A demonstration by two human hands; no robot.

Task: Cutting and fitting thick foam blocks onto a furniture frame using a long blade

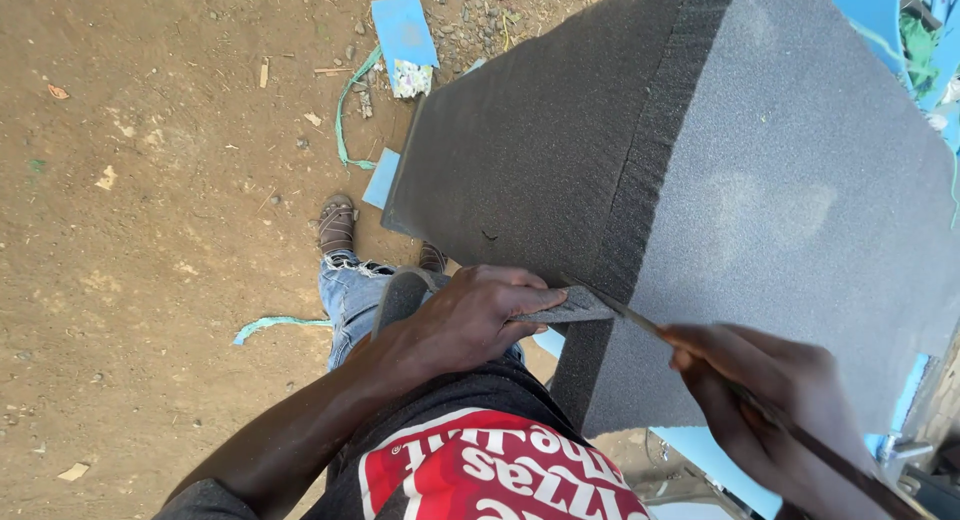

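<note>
A big slab of grey foam point(760, 180) fills the right half of the view, its broad top face running off the frame at the top and right, so its full extent cannot be made out; whatever carries it is hidden beneath it. Its thick, darker side face drops toward the dirt ground point(150, 230) on the left, where blue scraps point(404, 32) and a green strip point(268, 326) lie scattered. Near the bottom edge the person's torso in a dark shirt with a red print is cut off by the frame, and one sandalled foot point(337, 225) shows below torn jeans. The left hand point(465, 320) has its fingers pinched together on a thin flap of foam point(570, 307) peeled from the slab's near edge. The right hand point(770, 400), blurred, has its fingers closed around a long thin blade point(640, 323) whose tip meets the foam just beside the flap; its handle end runs out of view at the lower right
</note>
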